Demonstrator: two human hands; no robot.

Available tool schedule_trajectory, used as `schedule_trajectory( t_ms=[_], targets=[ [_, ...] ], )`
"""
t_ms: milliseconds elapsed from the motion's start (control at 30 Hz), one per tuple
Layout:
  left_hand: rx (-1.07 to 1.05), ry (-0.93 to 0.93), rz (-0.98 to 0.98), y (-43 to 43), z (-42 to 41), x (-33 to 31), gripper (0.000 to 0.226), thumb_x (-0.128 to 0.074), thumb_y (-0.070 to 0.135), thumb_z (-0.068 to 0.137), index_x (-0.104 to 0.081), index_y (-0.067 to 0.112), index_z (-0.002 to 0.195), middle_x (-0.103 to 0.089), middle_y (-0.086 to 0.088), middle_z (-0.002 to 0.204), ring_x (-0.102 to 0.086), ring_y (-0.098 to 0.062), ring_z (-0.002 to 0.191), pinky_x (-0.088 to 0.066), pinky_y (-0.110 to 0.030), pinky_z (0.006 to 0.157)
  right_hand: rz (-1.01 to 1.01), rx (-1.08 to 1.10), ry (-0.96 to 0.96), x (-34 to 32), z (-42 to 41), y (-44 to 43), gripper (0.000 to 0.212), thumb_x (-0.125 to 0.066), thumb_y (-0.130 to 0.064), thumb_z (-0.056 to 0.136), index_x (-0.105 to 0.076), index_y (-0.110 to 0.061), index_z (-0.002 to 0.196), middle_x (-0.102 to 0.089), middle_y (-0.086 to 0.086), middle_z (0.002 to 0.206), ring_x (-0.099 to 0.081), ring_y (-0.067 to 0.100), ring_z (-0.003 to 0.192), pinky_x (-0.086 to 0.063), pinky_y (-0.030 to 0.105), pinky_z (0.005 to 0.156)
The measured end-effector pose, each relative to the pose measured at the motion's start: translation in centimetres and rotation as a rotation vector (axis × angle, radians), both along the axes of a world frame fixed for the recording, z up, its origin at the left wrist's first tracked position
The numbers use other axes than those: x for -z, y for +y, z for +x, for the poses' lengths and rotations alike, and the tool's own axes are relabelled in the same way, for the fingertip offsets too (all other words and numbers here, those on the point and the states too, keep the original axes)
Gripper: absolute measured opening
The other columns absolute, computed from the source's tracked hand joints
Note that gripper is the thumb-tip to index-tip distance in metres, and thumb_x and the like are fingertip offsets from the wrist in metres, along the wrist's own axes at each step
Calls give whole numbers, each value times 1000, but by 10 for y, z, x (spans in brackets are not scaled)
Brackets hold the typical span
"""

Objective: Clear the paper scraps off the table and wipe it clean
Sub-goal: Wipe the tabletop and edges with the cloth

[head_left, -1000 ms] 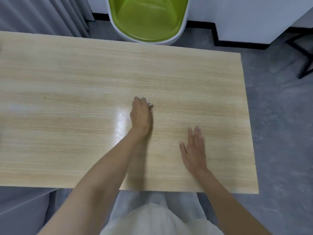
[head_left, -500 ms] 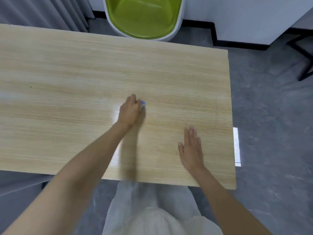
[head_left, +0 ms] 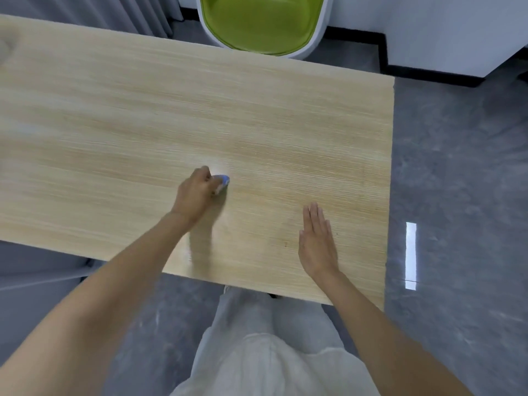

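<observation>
My left hand, gripping a blue cloth, has wiped leftward across the table; right hand rests flat, fingers straight; no scraps visible.

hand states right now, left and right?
Left hand: closed around a small blue-and-white cloth on the table.
Right hand: open, flat on the table, holding nothing.

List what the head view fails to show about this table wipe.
Head view only:
1. Blue-and-white wipe: the left hand gripping it covers most of it, and motion blurs it, so the material is unclear.
2. Table: the frame edge cuts off the left end, so scraps there are unknowable.
3. Under the right hand: hidden by the flat palm.
</observation>
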State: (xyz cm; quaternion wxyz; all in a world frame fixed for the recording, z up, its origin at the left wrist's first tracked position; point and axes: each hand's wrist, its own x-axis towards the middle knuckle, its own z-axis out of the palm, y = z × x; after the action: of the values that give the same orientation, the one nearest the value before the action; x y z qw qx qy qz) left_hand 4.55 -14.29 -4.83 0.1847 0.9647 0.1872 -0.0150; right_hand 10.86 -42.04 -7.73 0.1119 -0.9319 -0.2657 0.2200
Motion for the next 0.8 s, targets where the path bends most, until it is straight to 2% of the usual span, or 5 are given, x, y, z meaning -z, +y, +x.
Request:
schedule_trajectory(
  t_ms=[133, 267, 433, 633, 800],
  targets=[
    [-349, -59, -71, -66, -20, 5, 27, -58, 29, 84, -39, 23, 65, -44, 0, 73, -45, -23, 74, -33, -39, 65, 83, 43, -44, -5, -2, -6, 47, -26, -19, 103, -21, -6, 148, 2, 9, 159, 2, 17, 148, 1, 31, 120],
    [-38, -63, -281, -184, -55, 7, 12, -58, 27, 84, -51, 20, 77, -55, -8, 77, -52, -24, 73, -39, -36, 63, 144, 65, -72, -11, -2, -16, 22, -44, -21, 99, -58, -3, 103, -21, 11, 156, -18, 22, 145, -25, 38, 115],
    [-87, -130, -435, -161, -73, -6, 38, -56, 0, 83, -65, 15, 117, -55, -4, 97, -55, -21, 85, -40, -25, 66, 178, 116, -84, -14, -4, -21, 26, -42, 2, 94, -55, -5, 116, -26, 11, 154, -27, 26, 140, -32, 38, 111],
    [-497, -90, -92, -13, -119, -12, 25, -53, 12, 91, -57, 9, 115, -54, -15, 107, -56, -33, 86, -47, -43, 68, 165, 96, -38, -18, -19, -19, 46, -33, 7, 91, -44, -6, 133, -14, 16, 157, -22, 30, 140, -20, 36, 115],
    [-588, 17, -30, -69, -124, 9, 31, -42, 1, 81, -59, -5, 107, -56, -28, 98, -53, -43, 89, -39, -44, 66, 175, 93, -14, -14, -35, -27, 50, -30, 6, 91, -38, -7, 139, -11, 16, 157, -18, 28, 143, -13, 34, 117]
  ],
)
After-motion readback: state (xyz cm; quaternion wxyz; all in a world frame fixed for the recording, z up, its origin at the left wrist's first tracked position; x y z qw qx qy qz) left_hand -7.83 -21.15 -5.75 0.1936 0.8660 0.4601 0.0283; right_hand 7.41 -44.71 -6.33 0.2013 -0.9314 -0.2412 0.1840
